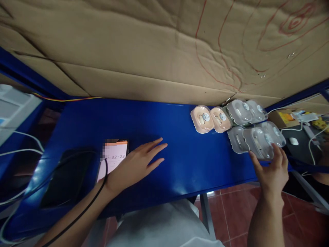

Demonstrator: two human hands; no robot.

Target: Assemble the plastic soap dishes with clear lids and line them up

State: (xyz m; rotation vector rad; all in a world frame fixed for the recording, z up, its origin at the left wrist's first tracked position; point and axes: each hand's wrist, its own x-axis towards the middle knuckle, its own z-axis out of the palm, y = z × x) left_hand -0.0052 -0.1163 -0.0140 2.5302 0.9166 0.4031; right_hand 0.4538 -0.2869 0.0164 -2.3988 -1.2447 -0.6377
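One box [257, 143], near the right end of the table [164, 125], is gripped by the right hand [273, 171], thumb on one edge and fingers on the other. Appearance: pale grey, rounded corners, wavy rim, glossy clear cover; a light narrow strip sits mid-face, with a round printed label beside it. It overlaps neighbouring boxes in view. Count: seven boxes visible — five grey, the gripped one included, and two peach boxes [202, 120], side by side at the group's left. The left hand [141, 159] is over the table near the phone [115, 154], its fingers spread apart. Phone: one, screen lit, digits "32:23" legible — one corner is pixelated. One dark slab [65, 178] lies to its left. One black cable [106, 168] crosses the left forearm [92, 214]. Behind the table: cardboard [128, 44], marked with red curved lines. Beyond its right end: one white mouse [293, 141].
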